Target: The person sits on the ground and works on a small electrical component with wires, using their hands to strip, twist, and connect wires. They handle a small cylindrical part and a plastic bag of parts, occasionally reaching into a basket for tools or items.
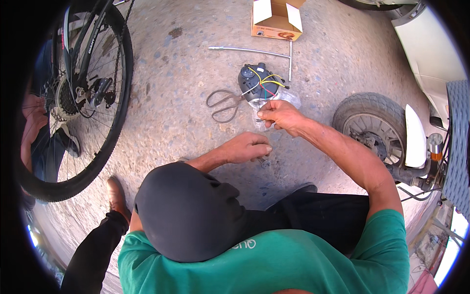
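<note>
A round black lamp-like unit [250, 81] lies on the ground, with yellow, red, green, white and dark wires [265, 83] spreading from its back. Crumpled clear plastic [290, 98] sits under and beside it. My right hand [283, 116] is just below the unit, thumb and finger pinched on what looks like a thin wire. Closer to me and to the left, my left hand [246, 148] hangs with curled fingers; something small may be at its fingertips, but I cannot make it out. Scissors [228, 105] with big looped handles lie left of the unit, their blades reaching toward it.
A T-handle wrench [254, 50] lies beyond the unit, near an open cardboard box [275, 33]. A bicycle wheel [128, 73] stands left, another person's hand [34, 115] behind it. At right is a small vehicle's wheel [370, 125]. A dark rounded shape [186, 215] covers part of my left arm.
</note>
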A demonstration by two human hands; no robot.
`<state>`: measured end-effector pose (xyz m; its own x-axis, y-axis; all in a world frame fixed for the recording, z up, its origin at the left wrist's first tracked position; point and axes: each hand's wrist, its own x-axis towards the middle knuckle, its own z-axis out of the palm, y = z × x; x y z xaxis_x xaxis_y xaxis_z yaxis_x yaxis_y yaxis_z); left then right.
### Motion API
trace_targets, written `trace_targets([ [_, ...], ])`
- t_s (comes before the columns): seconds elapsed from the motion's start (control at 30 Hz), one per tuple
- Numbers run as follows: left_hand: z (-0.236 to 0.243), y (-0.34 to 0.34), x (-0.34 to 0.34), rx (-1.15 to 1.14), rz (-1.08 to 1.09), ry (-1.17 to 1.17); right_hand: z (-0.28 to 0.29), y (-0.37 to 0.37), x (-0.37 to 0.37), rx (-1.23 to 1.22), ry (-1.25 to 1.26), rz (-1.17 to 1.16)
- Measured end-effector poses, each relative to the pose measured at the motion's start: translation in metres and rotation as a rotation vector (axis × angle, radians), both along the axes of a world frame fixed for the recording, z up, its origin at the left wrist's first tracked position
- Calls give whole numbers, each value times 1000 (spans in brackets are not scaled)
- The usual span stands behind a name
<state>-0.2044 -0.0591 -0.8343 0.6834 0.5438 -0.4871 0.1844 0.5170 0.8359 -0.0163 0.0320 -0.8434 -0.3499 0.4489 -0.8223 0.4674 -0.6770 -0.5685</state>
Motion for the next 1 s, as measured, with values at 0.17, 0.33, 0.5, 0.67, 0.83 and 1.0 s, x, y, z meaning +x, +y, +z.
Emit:
trace_targets([
  [0.17,-7,1,2,-8,35,30,1,0,8,50,-34,19],
  [0.33,-11,2,1,10,13,44,3,-2,13,21,48,-25],
  [0.5,-12,1,-1,10,21,43,4,-1,12,-22,145,-87],
  [0.67,-16,-1,-2,15,20,37,2,-2,12,11,169,-59],
  [0.83,-19,-4,-4,22,51,57,-1,-4,15,23,275,-70],
  [1.0,-19,-4,-12,15,83,181,0,0,19,68,167,-8],
])
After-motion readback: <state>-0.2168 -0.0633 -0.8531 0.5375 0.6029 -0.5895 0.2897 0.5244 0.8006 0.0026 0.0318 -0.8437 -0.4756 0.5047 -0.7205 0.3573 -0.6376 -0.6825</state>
